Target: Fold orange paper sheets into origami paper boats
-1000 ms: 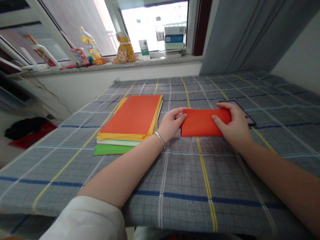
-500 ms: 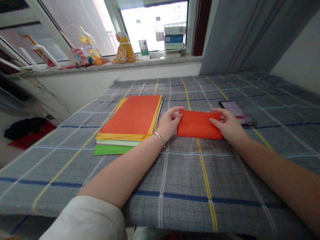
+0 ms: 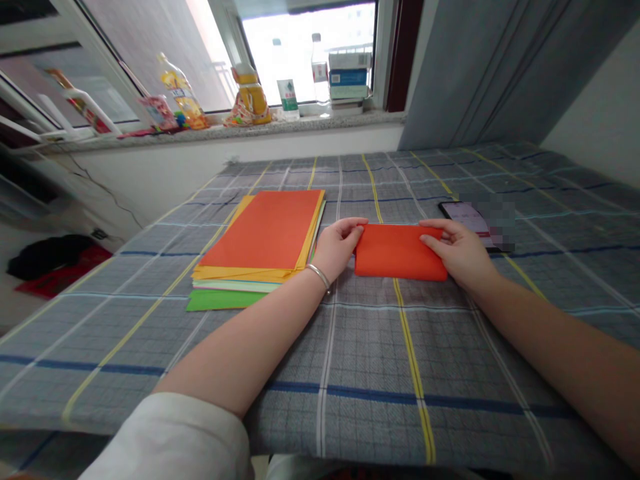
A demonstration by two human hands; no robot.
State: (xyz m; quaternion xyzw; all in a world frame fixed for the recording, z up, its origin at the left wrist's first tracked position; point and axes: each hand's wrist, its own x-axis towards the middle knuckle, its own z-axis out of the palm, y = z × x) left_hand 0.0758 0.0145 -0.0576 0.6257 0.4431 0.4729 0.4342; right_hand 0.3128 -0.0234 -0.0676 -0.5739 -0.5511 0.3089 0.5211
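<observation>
A folded sheet of orange-red paper (image 3: 395,252) is stretched between my two hands, just over the checked cloth (image 3: 370,347). My left hand (image 3: 340,243) pinches its upper left corner between thumb and fingers, a silver bangle around the wrist. At the upper right edge, my right hand (image 3: 457,250) grips the same paper with the thumb in front and the fingers behind. Left of my left hand lies a stack of coloured paper (image 3: 267,227), orange on top, with yellow, pale and green sheets showing beneath.
Beyond my right hand a phone (image 3: 467,217) lies on the cloth, partly blurred out. Along the windowsill (image 3: 210,135) stand an orange drink bottle (image 3: 183,93), a yellow container (image 3: 253,97), a white-and-green tube (image 3: 288,99) and stacked boxes (image 3: 349,77). A grey curtain (image 3: 480,73) hangs at right.
The paper's lower edge has tipped slightly toward me, and more of its front face shows. Both hands keep their grip and have shifted only a little.
</observation>
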